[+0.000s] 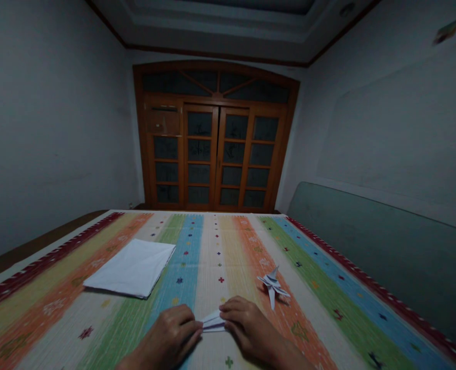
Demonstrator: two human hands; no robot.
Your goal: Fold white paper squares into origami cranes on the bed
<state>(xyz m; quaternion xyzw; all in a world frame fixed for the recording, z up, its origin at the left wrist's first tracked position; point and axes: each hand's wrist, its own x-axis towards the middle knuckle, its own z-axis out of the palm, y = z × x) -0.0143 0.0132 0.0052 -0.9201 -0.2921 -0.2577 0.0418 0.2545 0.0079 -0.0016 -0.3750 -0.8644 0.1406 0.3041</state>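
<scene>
A white paper stack (130,268) is lying far left while the left hand (166,336) and right hand (247,325) are pinching a narrow folded white paper (213,322) between their fingers (230,307), and any slip could be skewing its crease beside the white origami figure (273,285) at right.

Spread across the bed, a striped woven rug (216,257) in red, orange, green, blue and cream, dotted with small stitched motifs. Laid flat on its left half, a squared stack of white paper (130,267). Perched on an orange stripe to the right, a folded paper plane (273,285). Beyond the far edge, a wooden double door (216,136) with dark glass panes beneath an arched fanlight. Fixed along the right side, a grey-green padded panel (374,257) below a pale wall (385,118).
</scene>
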